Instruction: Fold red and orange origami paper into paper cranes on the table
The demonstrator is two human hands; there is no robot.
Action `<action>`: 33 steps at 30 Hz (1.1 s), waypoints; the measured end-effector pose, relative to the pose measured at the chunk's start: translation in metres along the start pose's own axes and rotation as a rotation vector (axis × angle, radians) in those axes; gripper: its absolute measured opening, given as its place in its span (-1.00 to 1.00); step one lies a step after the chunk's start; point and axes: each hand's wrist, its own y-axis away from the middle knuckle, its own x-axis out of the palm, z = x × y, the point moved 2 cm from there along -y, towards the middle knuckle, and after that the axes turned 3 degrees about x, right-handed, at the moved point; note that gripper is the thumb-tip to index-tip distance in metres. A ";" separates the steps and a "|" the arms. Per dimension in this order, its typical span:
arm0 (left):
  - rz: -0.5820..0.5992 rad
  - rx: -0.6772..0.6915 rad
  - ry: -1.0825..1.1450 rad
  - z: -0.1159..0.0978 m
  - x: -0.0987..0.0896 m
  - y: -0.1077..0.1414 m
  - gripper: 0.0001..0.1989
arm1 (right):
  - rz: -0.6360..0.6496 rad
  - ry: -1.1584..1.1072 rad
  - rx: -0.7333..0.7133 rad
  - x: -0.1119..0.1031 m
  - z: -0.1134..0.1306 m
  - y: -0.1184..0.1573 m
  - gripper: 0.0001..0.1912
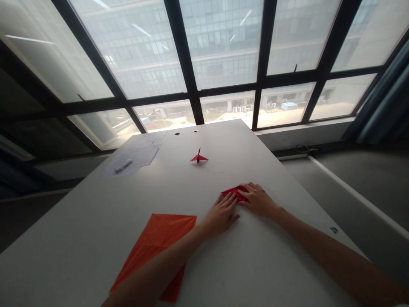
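Note:
A small piece of folded red paper (230, 190) lies on the white table under both my hands. My left hand (220, 214) rests flat, its stretched fingertips pressing on the paper's near left part and its thumb out to the side. At the paper's right end is my right hand (258, 200), fingers and thumb closed around that end and covering it. A pointed tip of the paper sticks out on the left. Farther away stands a finished-looking red origami crane (198, 158), with wings spread, touched by neither hand.
An orange sheet of paper (159, 232) with crease lines lies at the near left, partly beneath my left forearm. White papers (140, 151) with a whitish object on them sit at the far left of the table (179, 187). Large windows (223, 42) rise behind.

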 end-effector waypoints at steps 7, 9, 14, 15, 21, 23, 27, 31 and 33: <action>-0.091 -0.202 0.123 0.016 0.011 -0.004 -0.41 | -0.094 -0.235 0.116 0.008 -0.011 -0.005 -0.83; -0.161 -0.279 0.175 0.020 0.013 -0.004 -0.39 | -0.108 -0.349 0.155 0.013 -0.016 -0.007 -0.89; -0.384 -0.473 0.366 0.028 0.013 -0.005 -0.35 | -0.146 -0.668 0.296 0.020 -0.024 -0.011 -0.84; -0.425 -0.503 0.421 0.029 0.013 -0.006 -0.31 | -0.180 -0.736 0.345 0.021 -0.024 -0.012 -0.80; -0.618 -0.532 1.135 0.020 0.007 -0.018 0.01 | -0.397 -1.129 0.608 0.014 -0.007 -0.013 -0.59; -0.597 -0.518 1.312 0.014 0.002 -0.021 0.08 | -0.404 -1.226 0.655 0.011 0.002 -0.012 -0.59; -0.486 -0.389 1.487 0.005 -0.006 -0.023 0.06 | -0.313 -1.423 0.731 0.008 0.018 -0.009 -0.58; -0.446 -0.376 1.514 0.003 -0.006 -0.020 0.08 | -0.229 -1.530 0.711 0.008 0.029 -0.007 -0.58; -0.454 -0.407 1.483 0.004 -0.006 -0.019 0.04 | -0.221 -1.524 0.664 0.008 0.031 -0.007 -0.60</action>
